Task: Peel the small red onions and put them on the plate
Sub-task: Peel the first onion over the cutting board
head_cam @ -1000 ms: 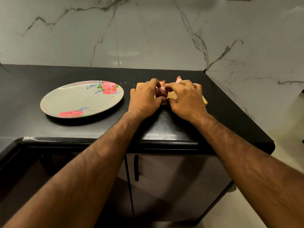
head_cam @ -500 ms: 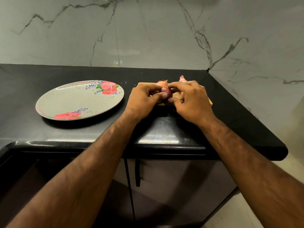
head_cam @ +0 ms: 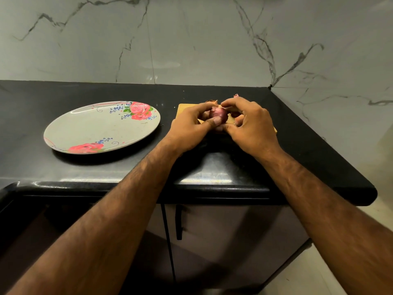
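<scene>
Since the plate (head_cam: 70,133) waits just left of our left hand (head_cam: 188,129), we judge a peeled bulb needs only a short carry. Our left hand pinches the small red onion (head_cam: 218,113) between thumb and curled fingers above the wooden board (head_cam: 185,108), likely so skins drop there, and our right hand (head_cam: 252,127), touching the onion's right side, curls its fingertips onto the top skin.

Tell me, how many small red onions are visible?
3. The held onion is gripped between the left hand and right hand; a second onion peeks out behind the left hand; a third onion shows its tip behind the right hand. Hands may hide more.
</scene>
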